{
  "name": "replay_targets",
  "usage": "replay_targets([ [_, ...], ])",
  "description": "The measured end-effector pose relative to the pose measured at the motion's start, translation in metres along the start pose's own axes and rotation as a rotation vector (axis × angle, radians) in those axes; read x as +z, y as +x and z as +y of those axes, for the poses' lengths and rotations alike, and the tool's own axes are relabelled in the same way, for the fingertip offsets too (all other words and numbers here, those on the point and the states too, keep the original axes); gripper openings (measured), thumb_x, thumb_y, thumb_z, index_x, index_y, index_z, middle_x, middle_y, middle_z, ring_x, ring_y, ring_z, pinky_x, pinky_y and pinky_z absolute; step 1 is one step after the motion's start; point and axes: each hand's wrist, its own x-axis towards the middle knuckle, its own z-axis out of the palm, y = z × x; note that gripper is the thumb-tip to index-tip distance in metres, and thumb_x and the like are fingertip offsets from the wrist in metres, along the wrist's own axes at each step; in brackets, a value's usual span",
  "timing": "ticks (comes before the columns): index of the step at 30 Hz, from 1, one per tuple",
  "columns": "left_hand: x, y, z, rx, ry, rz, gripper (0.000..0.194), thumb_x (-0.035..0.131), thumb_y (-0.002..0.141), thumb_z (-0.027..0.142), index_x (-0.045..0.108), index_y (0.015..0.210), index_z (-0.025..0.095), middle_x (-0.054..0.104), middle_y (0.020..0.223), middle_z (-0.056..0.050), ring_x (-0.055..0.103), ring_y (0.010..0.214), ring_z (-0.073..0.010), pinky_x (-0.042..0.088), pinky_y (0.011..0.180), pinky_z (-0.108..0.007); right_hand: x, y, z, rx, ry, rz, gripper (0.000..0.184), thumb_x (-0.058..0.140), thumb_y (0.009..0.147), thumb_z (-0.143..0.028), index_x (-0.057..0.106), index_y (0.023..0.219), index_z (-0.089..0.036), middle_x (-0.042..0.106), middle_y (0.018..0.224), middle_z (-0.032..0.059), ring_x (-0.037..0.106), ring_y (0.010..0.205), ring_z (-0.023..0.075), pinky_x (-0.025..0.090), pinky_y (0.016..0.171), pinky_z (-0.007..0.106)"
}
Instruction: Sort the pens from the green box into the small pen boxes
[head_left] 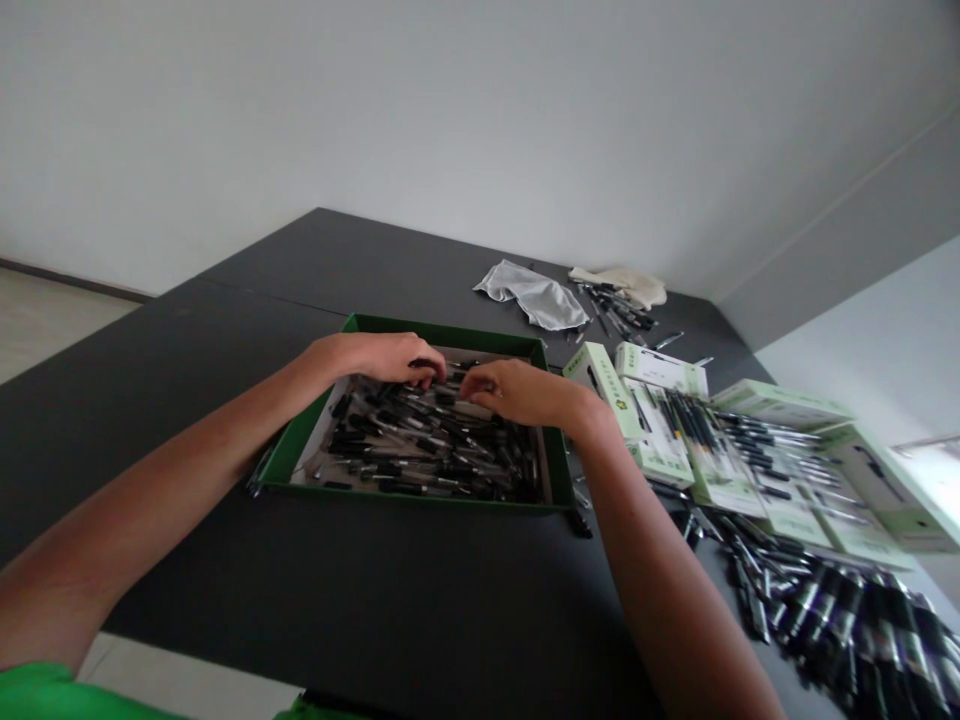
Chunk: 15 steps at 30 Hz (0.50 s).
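A shallow green box (559, 462) with a pale inside holds many loose pens (420, 430), clear-barrelled with black caps and grips, lying in mixed directions. My left hand (405, 358) reaches over the far left part of the box, its fingers curled down among the pens. Just right of it, my right hand (514, 388) comes over the box's right wall with fingers bent inward toward the left. Only a small gap separates the fingertips of both hands. What either hand pinches is too small and dark to make out.
White and green cartons (660, 370) with pens stand on the dark table (360, 590) at right. Bundled pens (862, 620) lie at the near right. Farther back are a grey cloth (534, 295), a cream cloth (626, 285) and a loose pen pile (619, 310). A wall borders the far edge.
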Motion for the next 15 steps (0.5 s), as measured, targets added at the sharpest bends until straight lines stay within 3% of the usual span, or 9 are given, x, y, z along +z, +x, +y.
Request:
replay_targets([
  [4, 0.000, -0.003, 0.006, -0.079, -0.057, -0.122, 0.031, 0.043, 0.102, 0.024, 0.072, 0.109, 0.019, 0.077, 0.070, -0.001, 0.067, 0.051, -0.0125, 0.041, 0.051, -0.021, 0.002, 0.002, 0.012, 0.124, -0.093, 0.159, 0.032, 0.056, 0.099, -0.012, 0.069, 0.128, -0.014, 0.074, 0.128, 0.0130, 0.068, 0.120, 0.0253, 0.048, 0.102, 0.034],
  [7, -0.003, -0.004, 0.008, -0.164, 0.020, 0.018, 0.031, 0.044, 0.101, 0.026, 0.072, 0.112, 0.020, 0.073, 0.063, 0.000, 0.060, 0.044, -0.0128, 0.038, 0.051, -0.024, 0.013, 0.007, 0.018, 0.195, -0.167, 0.103, 0.046, 0.062, 0.098, -0.014, 0.056, 0.143, -0.007, 0.066, 0.140, 0.0206, 0.060, 0.134, 0.0297, 0.045, 0.110, 0.038],
  [9, -0.006, -0.004, 0.007, -0.200, 0.113, 0.178, 0.030, 0.046, 0.100, 0.026, 0.073, 0.110, 0.020, 0.074, 0.067, -0.002, 0.062, 0.052, -0.0152, 0.038, 0.056, -0.027, 0.019, 0.011, 0.021, 0.204, -0.198, 0.071, 0.053, 0.065, 0.096, -0.014, 0.053, 0.146, -0.004, 0.061, 0.145, 0.0241, 0.057, 0.138, 0.0316, 0.044, 0.112, 0.039],
  [11, -0.007, -0.003, 0.005, -0.187, 0.168, 0.251, 0.030, 0.047, 0.099, 0.025, 0.074, 0.110, 0.020, 0.077, 0.084, -0.006, 0.067, 0.068, -0.0187, 0.041, 0.064, -0.029, 0.024, 0.015, 0.023, 0.188, -0.206, 0.072, 0.051, 0.064, 0.096, -0.013, 0.054, 0.146, -0.004, 0.060, 0.147, 0.0243, 0.055, 0.140, 0.0319, 0.043, 0.114, 0.039],
  [15, -0.003, -0.003, 0.003, -0.101, 0.145, 0.153, 0.025, 0.053, 0.097, 0.026, 0.074, 0.109, 0.020, 0.076, 0.113, -0.009, 0.070, 0.097, -0.0217, 0.046, 0.080, -0.028, 0.026, 0.021, 0.026, 0.159, -0.173, 0.104, 0.039, 0.056, 0.101, -0.014, 0.061, 0.140, -0.008, 0.066, 0.140, 0.0204, 0.060, 0.136, 0.0287, 0.044, 0.112, 0.036],
])
